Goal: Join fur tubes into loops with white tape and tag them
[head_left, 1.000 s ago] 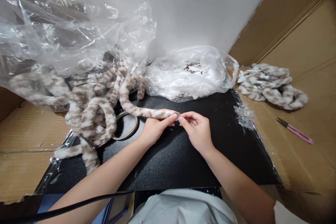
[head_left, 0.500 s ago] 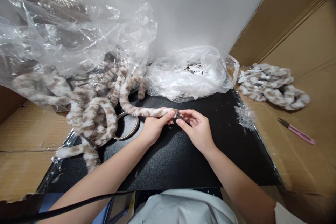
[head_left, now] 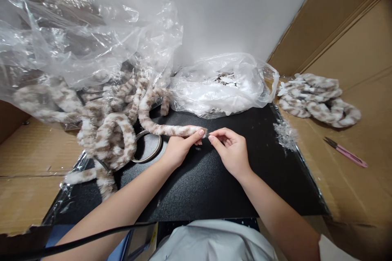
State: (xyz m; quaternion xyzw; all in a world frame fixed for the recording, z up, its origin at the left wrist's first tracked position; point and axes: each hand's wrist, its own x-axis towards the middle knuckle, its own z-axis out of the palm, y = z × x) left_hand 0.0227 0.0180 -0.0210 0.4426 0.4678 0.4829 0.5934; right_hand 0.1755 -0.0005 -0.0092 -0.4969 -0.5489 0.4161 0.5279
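A fluffy white-and-brown fur tube [head_left: 170, 130] runs from the heap at the left into my left hand [head_left: 180, 147]. Thumb and fingers of that hand are closed around the tube near its end. Just right of the tube's tip, my right hand [head_left: 231, 151] is closed in a pinch. Whatever sits between its fingertips is too small to make out. Behind my left wrist, a round metal ring [head_left: 159, 147] lies partly under the other fluffy tubes [head_left: 118, 140].
Clear plastic sheeting [head_left: 92, 20] covers the heap's back. A plastic bag [head_left: 220, 89] of white pieces stands behind my hands. On cardboard at the right lie bundled fluffy tubes [head_left: 321, 100] and pink-handled snips [head_left: 347, 154]. Clear scraps [head_left: 285, 134] lie along the black mat's [head_left: 190, 195] right edge.
The dark piece that showed between my right fingers and the tube's end is hardly visible now. My right fingertips have drawn closer together in a pinch. My left hand keeps its hold.
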